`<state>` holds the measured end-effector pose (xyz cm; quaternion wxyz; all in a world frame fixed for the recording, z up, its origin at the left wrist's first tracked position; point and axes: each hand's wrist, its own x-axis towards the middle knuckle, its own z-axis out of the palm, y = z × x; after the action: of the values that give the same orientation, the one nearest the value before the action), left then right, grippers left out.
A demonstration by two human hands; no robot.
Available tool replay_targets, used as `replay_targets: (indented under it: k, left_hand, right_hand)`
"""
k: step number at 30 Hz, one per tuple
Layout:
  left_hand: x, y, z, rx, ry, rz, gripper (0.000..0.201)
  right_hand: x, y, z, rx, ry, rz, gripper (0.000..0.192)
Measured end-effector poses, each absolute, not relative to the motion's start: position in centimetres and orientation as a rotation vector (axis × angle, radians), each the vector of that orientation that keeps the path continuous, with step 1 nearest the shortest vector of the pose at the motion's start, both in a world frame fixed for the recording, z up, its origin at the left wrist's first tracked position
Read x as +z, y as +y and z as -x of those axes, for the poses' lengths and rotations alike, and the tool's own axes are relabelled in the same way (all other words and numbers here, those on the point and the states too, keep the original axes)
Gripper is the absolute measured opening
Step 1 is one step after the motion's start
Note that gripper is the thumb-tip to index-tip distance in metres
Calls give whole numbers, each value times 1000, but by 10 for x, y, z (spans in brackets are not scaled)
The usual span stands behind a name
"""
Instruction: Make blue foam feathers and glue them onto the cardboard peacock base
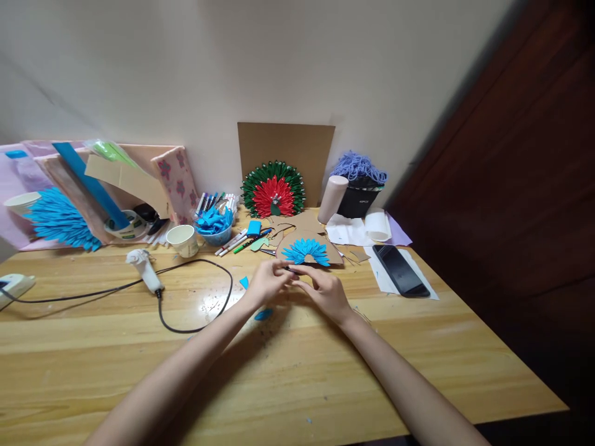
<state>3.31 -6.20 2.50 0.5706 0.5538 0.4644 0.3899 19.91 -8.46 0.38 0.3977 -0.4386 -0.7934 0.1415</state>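
Observation:
My left hand (268,280) and my right hand (323,290) meet over the table, fingertips pinched together. Between them is a small dark piece (287,268), mostly hidden by the fingers, too small to name. Just beyond the fingertips lies a cardboard half-round (335,254) with a fan of blue ribbon petals (307,249) on it. A loose blue petal (263,314) rests below my left hand, and another blue scrap (244,282) lies to its left.
A hot glue gun (147,272) with a looping black cord is at left. Behind stand a paper cup (182,241), a bowl of blue petals (214,228), markers (231,242) and a red-green peacock fan (274,192) before cardboard. A phone (400,271) lies right.

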Motion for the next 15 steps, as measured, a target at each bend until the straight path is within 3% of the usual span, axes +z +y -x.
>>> replay_targets:
  k: [6, 10, 13, 15]
  left_hand:
    - [65, -7, 41, 1661, 1666, -1682, 24]
    - [76, 21, 75, 1386, 2160, -1968, 42]
    - [73, 20, 65, 1205, 2288, -2116, 47]
    - [69, 11, 48, 1214, 2243, -2182, 46]
  right_hand:
    - [8, -82, -197, 262, -1963, 1153, 20]
    - [14, -54, -248, 122, -1780, 1567, 22]
    - [10, -37, -318, -107, -1372, 2176, 53]
    - [3, -35, -359, -7, -1161, 2485, 72]
